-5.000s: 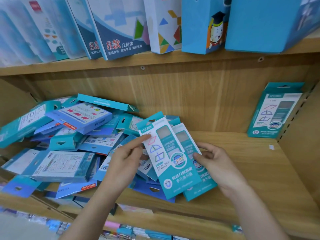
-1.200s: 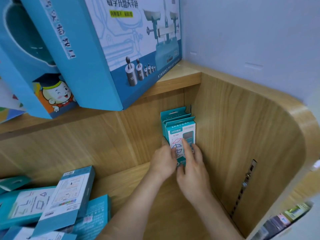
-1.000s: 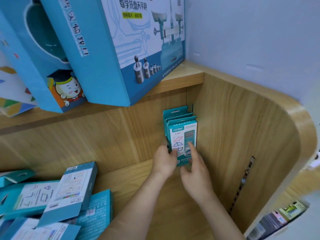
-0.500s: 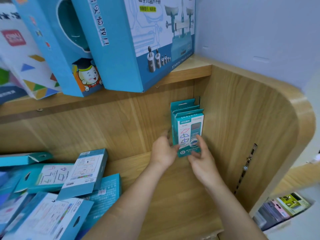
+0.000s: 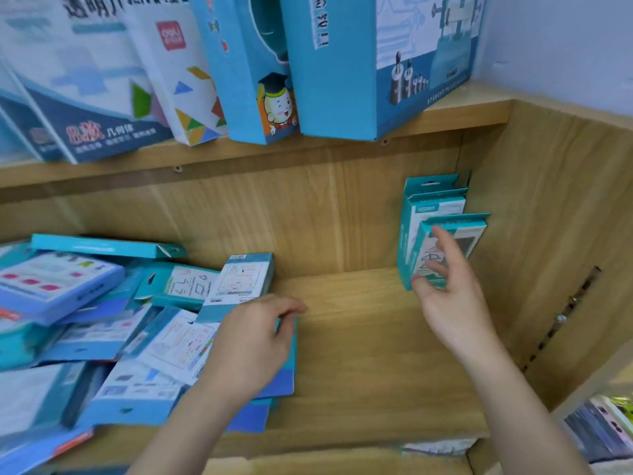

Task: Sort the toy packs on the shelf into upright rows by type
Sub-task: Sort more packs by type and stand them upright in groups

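Beside the standing teal packs (image 5: 430,209), the right hand (image 5: 452,299) is spread wide; a bump could tip them. Left of them, the left hand (image 5: 253,344) has an unclear grip.

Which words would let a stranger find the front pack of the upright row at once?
Look at the lower wooden shelf, in its back right corner. A short row of teal packs stands upright there. It is the front pack, its top lower in view than the others, partly behind the right hand.
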